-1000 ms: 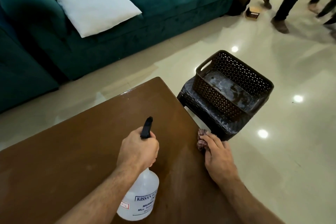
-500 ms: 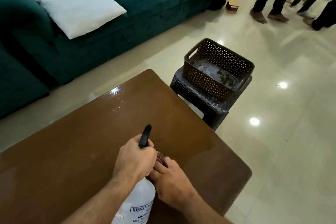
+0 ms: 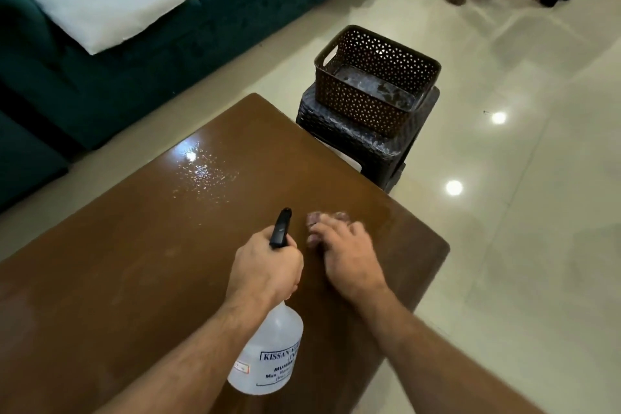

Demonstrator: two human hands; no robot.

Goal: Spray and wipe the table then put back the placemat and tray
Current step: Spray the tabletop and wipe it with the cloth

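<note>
I keep my left hand (image 3: 265, 267) clenched around the spray bottle (image 3: 268, 358) for re-wetting, while my right hand (image 3: 349, 255) presses the cloth (image 3: 314, 220) flat to wipe the table (image 3: 134, 262).

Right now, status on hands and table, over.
Left hand gripping spray bottle. Right hand pressing cloth on table. Wet patch at far corner. Nothing in the way.

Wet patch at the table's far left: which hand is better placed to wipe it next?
Probably the right hand. It already presses the cloth flat on the table, with bare tabletop between it and the wet patch. The left hand is wrapped around the spray bottle.
</note>
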